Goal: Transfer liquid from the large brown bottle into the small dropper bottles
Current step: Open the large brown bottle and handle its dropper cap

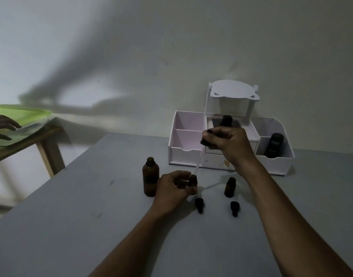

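Dropper cap (199, 204) lies by left hand (171, 189); organizer (182, 154) behind.

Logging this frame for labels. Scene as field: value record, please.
left hand: grips small dropper bottle, standing on table
right hand: pinches dropper by its bulb, glass tip at that bottle's mouth
large brown bottle: upright, uncapped, left of left hand
second small bottle: upright, uncapped, untouched
dropper cap: lies before held bottle
other dropper cap: lies before second bottle
white organizer: behind, black bottle in right compartment

Left hand (172, 188) half hides a dropper bottle (192, 179).
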`<state>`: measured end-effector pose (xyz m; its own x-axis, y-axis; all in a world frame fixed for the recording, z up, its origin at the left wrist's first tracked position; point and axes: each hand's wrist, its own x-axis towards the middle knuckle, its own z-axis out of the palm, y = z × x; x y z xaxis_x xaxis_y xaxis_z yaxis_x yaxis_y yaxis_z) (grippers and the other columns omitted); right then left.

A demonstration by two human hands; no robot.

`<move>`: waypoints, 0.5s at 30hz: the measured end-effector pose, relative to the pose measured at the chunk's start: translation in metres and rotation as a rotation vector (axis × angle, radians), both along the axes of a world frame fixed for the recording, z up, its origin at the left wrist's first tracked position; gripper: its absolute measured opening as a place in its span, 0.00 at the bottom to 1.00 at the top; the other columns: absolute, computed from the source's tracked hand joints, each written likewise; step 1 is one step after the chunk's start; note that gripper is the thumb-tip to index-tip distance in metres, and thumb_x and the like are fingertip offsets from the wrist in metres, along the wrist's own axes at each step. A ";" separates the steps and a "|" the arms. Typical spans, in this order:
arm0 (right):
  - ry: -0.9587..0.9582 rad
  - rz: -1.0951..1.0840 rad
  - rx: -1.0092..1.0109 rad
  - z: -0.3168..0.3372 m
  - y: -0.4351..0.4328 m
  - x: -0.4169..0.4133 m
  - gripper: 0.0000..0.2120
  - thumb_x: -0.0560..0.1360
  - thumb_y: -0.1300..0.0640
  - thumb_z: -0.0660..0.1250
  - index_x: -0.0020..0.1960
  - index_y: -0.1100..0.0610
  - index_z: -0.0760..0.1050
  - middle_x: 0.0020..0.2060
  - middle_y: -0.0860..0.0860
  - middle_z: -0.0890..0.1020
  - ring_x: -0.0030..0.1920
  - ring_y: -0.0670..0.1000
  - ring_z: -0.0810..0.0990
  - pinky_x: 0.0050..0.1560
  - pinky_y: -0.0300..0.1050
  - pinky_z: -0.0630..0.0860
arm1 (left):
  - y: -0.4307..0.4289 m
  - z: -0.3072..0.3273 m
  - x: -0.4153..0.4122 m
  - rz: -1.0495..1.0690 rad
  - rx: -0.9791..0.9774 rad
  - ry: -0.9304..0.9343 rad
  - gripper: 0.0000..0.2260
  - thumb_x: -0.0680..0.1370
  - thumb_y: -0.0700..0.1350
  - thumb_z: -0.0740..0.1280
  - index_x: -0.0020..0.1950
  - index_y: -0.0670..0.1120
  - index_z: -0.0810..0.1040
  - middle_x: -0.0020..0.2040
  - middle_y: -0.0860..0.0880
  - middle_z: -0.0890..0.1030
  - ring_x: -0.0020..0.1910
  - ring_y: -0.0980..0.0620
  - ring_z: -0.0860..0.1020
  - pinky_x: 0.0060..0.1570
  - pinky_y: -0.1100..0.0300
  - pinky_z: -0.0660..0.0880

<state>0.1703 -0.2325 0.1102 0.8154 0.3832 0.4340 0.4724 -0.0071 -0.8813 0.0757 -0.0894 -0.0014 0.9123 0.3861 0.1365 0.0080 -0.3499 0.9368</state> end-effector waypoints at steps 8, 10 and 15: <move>-0.010 -0.011 -0.060 -0.010 0.004 0.001 0.02 0.75 0.60 0.73 0.46 0.54 0.84 0.40 0.50 0.87 0.42 0.45 0.87 0.46 0.39 0.83 | -0.003 0.002 -0.003 -0.008 0.055 -0.022 0.18 0.75 0.39 0.75 0.64 0.46 0.81 0.59 0.53 0.83 0.54 0.61 0.78 0.60 0.66 0.73; -0.038 -0.016 -0.076 -0.011 0.005 0.000 0.03 0.75 0.59 0.72 0.45 0.52 0.83 0.40 0.47 0.86 0.41 0.43 0.86 0.45 0.37 0.82 | -0.004 0.002 -0.004 -0.008 0.057 -0.023 0.17 0.75 0.39 0.74 0.63 0.47 0.81 0.57 0.55 0.82 0.54 0.61 0.77 0.61 0.65 0.72; -0.068 -0.035 -0.080 -0.012 0.006 0.001 0.03 0.75 0.59 0.73 0.45 0.52 0.84 0.39 0.49 0.87 0.41 0.46 0.87 0.47 0.40 0.83 | -0.004 0.001 -0.002 -0.007 0.060 -0.021 0.16 0.75 0.39 0.74 0.61 0.47 0.82 0.49 0.62 0.80 0.46 0.68 0.78 0.52 0.72 0.74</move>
